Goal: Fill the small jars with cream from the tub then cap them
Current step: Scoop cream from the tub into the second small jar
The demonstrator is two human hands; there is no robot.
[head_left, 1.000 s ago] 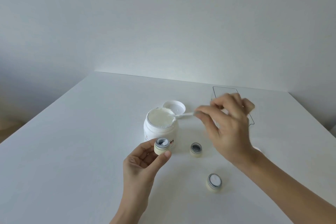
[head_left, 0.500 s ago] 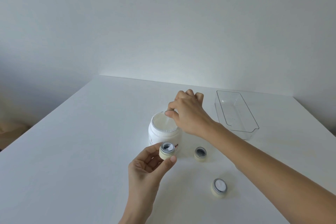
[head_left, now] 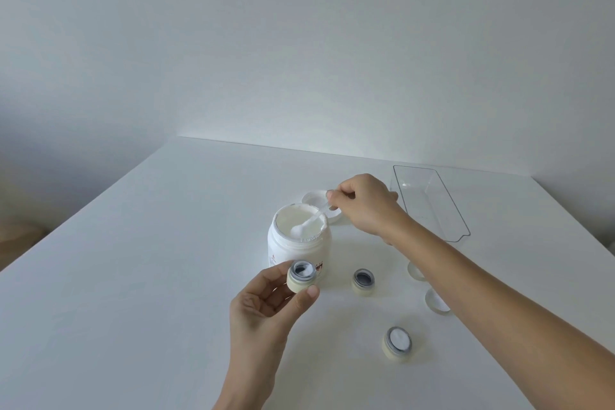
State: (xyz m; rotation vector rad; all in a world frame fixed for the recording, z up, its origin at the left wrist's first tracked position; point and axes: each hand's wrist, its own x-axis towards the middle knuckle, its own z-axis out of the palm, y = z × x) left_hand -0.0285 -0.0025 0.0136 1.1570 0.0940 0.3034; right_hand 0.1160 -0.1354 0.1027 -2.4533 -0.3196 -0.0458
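Cream fills the wide white plastic tub (head_left: 299, 243), standing open mid-table; the right hand (head_left: 362, 206) pinches a small clear spatula (head_left: 316, 220) with its tip dipped in, seemingly to load it. The left hand (head_left: 266, 306) grips a small cream-coloured jar (head_left: 302, 277) just in front of the tub, mouth up, probably to keep the transfer short

A white table (head_left: 149, 260) stands against a plain pale wall (head_left: 299, 43).
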